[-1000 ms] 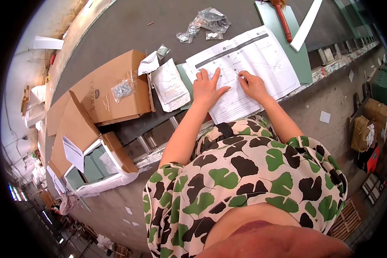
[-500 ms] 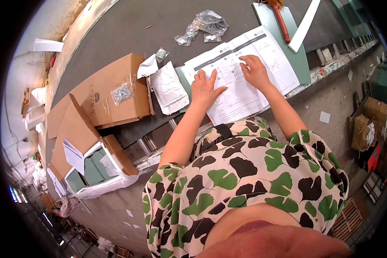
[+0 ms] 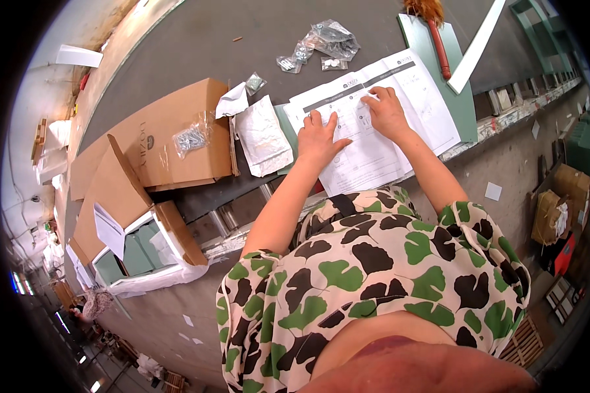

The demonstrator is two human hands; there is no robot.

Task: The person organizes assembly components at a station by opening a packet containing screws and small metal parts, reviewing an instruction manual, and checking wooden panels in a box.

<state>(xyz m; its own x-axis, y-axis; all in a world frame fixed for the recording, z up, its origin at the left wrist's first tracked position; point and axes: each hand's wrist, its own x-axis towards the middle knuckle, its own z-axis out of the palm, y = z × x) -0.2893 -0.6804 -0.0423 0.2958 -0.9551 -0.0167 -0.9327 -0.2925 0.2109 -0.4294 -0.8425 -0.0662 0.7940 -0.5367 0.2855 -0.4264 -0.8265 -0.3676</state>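
Observation:
An unfolded sheet of printed instructions (image 3: 354, 164) lies in front of me, over a green panel (image 3: 462, 108). My left hand (image 3: 318, 139) rests on the left part of the paper, fingers and thumb spread, holding nothing. On its middle, near the fold, is my right hand (image 3: 388, 116); its fingers are bent and apart, with the tips touching the sheet. Just left of the paper lies a creased white paper packet (image 3: 263, 139). Beyond the sheet are a crumpled clear plastic bag (image 3: 334, 40) and small bags of hardware (image 3: 334, 63).
At left a brown cardboard box (image 3: 170, 131) carries a bag of screws (image 3: 190, 139). Nearer stands an open carton (image 3: 189, 232) with green panels inside. A red-handled brush (image 3: 439, 49) and a white strip (image 3: 476, 47) lie at the far right, beside the table edge (image 3: 498, 128).
The view has shifted slightly, so the table items sit a little lower and further right. My right hand's fingers are more bent. Both hands remain on the sheet.

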